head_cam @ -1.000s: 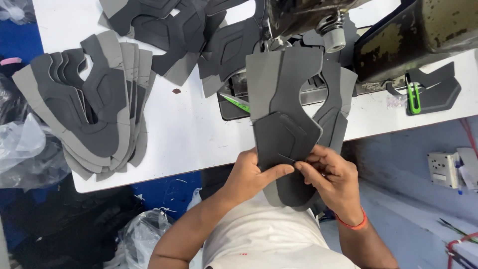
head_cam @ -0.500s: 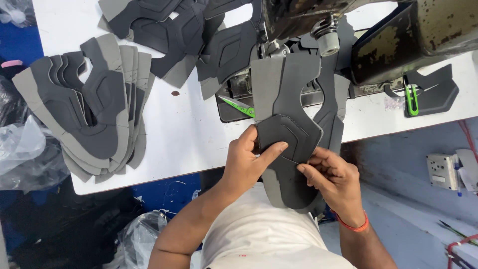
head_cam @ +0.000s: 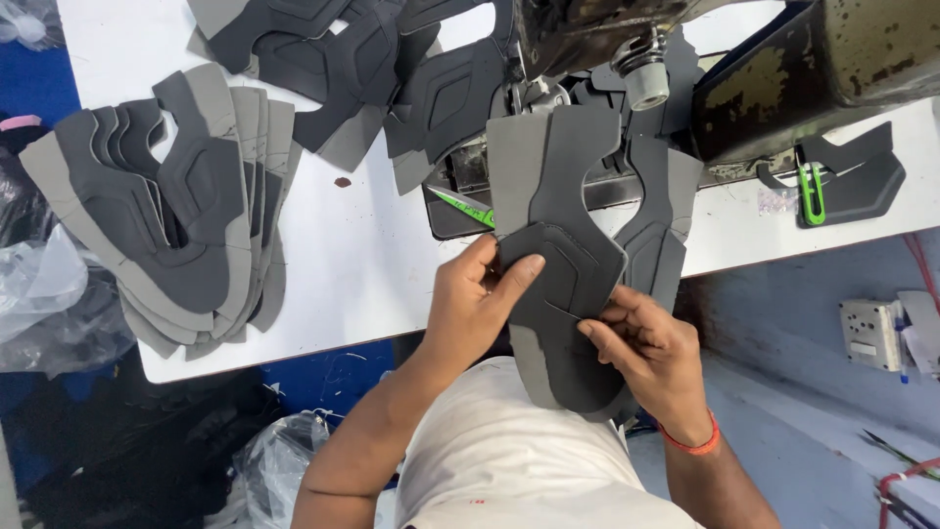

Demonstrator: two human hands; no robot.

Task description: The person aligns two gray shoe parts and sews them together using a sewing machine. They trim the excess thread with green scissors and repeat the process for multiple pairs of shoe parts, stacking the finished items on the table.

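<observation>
No tray, bin or box among the things in view; loose pieces only, lying bare on the white table [head_cam: 372, 264].

Left hand [head_cam: 470, 304] spread flat, fingers long, pressing on the near-left edge of the dark grey shoe upper piece [head_cam: 568, 264]. Right hand [head_cam: 651, 353] half curled, fingertips [head_cam: 592, 331] pinching that piece's lower edge from the other side. Grasped between both hands, far end lying on the table edge under the sewing machine [head_cam: 685, 59], near end hanging over the lap.

Just beyond the left hand's thumb, a green-handled tool [head_cam: 465, 206]. Well out past the left hand, a stack of grey cut pieces [head_cam: 166, 216]. Beyond the right hand, a green clip [head_cam: 811, 191] on a dark offcut.

Since half a second ago: left hand slid slightly farther up the piece, right hand closed in nearer to it.
</observation>
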